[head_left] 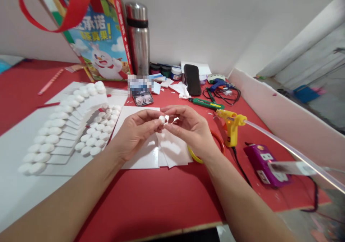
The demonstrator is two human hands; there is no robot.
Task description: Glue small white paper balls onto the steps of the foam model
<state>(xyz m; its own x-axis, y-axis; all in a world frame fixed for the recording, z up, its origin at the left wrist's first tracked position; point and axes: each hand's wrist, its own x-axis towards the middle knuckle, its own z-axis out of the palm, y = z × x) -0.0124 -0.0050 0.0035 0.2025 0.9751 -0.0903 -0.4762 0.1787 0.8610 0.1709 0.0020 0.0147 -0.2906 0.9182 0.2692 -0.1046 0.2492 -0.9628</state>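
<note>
My left hand [138,130] pinches a small white rounded piece [162,119] between thumb and fingers, above white sheets [172,152]. Facing it, my right hand [190,125] has its thumb and fingers closed on thin white paper [174,120] with jagged edges, right beside the piece. Whether paper and piece are joined, I cannot tell. Left of my hands, many white oval discs [46,148] stand in stepped rows on a white stair-like model [60,157]. Smaller white discs [91,141] lie grouped beside it.
A yellow glue gun [231,125] with a long clear glue stick stands at right, near a purple power strip [265,163]. Behind are a green cutter [207,103], a phone [143,98], a steel flask [138,40] and a printed bag [105,51]. Scissors-like yellow and red loops [195,155] lie under my right wrist.
</note>
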